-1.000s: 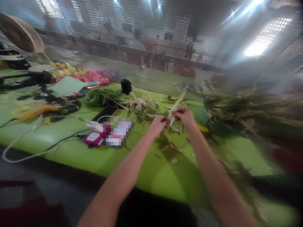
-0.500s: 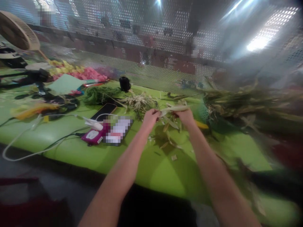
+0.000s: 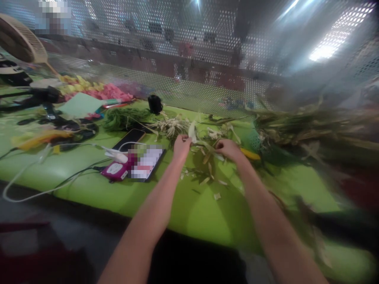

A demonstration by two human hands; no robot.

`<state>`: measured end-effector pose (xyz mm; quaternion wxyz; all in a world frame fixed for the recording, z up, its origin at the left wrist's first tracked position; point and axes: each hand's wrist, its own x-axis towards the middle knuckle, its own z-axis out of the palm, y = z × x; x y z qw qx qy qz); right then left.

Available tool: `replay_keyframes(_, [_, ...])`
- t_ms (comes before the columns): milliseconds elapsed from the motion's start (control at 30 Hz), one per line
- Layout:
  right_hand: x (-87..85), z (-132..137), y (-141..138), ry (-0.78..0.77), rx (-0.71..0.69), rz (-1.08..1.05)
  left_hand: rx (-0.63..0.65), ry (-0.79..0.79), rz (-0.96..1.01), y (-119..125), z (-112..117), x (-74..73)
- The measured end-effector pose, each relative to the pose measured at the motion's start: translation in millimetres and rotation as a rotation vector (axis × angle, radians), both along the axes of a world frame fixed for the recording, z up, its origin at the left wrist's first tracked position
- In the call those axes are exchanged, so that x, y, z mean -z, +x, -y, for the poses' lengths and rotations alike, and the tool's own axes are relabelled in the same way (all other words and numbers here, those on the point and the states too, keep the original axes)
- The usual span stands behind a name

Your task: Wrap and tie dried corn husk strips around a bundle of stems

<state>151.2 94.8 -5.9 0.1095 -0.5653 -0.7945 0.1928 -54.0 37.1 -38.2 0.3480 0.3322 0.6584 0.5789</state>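
My left hand [image 3: 182,146] pinches a pale corn husk [image 3: 192,132], which stands up from the fingertips. To its right, my right hand [image 3: 227,149] is closed in a pinch, and a thin strip of husk [image 3: 207,146] runs up to its fingertips. Below and between the hands lie loose husk scraps [image 3: 209,169] on the green table [image 3: 204,217]. Just behind my left hand sits a bunch of pale, curled husk pieces [image 3: 171,125]. A yellow-handled tool [image 3: 250,154] lies beside my right hand, partly hidden.
A phone [image 3: 148,161], a purple power adapter [image 3: 118,167] and cables lie at left. Further back are green fibres [image 3: 124,118], a black cup-like object [image 3: 154,104], pink and yellow flowers [image 3: 106,92] and a fan [image 3: 23,37]. Dried leaves [image 3: 304,126] fill the right.
The husk was stretched level between both hands. Now my left hand holds it upright, slightly further left. My right hand has come lower and nearer, with a thin strip at its fingertips.
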Motion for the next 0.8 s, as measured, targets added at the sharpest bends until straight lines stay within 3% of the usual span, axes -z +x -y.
replay_keyframes(167, [-9.2, -4, 2, -0.109, 0.019, -0.387, 0.086, 0.013, -0.247, 3, 4, 1.0])
replay_keyframes(300, [-18.2, 2, -7, -0.204, 0.032, -0.688, 0.370, 0.099, -0.179, 19, 11, -3.3])
replay_keyframes(400, [-21.8, 6, -13, -0.203, 0.023, -0.802, 0.553, 0.128, -0.150, 31, 12, -3.3])
replay_keyframes(600, [-24.7, 15, -20, -0.129, -0.026, -0.869, 0.496, 0.217, 0.063, 34, 4, 4.4])
replay_keyframes(800, [-22.9, 21, -22, -0.068, -0.125, -0.710, 0.438, 0.252, 0.281, 33, 3, 1.9])
